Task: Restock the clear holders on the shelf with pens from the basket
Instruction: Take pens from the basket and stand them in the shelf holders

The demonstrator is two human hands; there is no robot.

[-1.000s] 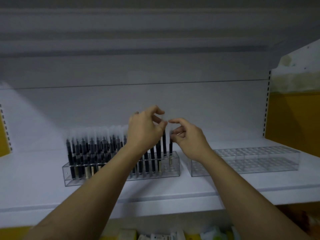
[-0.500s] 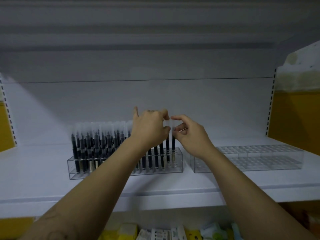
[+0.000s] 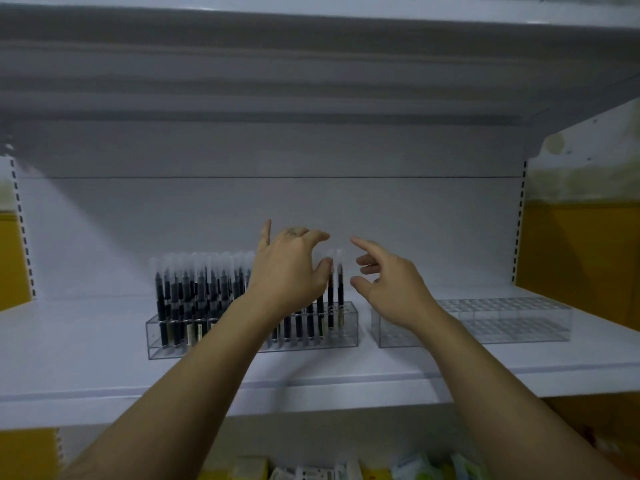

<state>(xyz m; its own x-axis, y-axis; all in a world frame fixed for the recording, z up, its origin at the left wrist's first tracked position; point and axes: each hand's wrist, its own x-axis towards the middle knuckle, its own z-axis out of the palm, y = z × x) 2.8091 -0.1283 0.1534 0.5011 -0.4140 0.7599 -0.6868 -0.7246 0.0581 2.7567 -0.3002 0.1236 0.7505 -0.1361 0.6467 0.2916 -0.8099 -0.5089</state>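
Note:
A clear holder [image 3: 162,341] on the white shelf [image 3: 86,375] is packed with several upright black pens [image 3: 194,289] with frosted caps. My left hand [image 3: 289,271] hovers over its right part, fingers spread and holding nothing, thumb close to the rightmost pens [image 3: 340,285]. My right hand [image 3: 388,282] floats just right of those pens, fingers loosely spread, holding nothing. A second clear holder [image 3: 502,320] to the right stands without pens. No basket is in view.
A shelf board overhangs above. Perforated uprights [image 3: 517,230] and yellow panels [image 3: 581,261] flank the bay. Packaged goods [image 3: 311,472] lie on the level below.
Both hands were pinching pens at the right end of the left holder; now the fingers have spread and come off the pens, and the right hand has drifted right.

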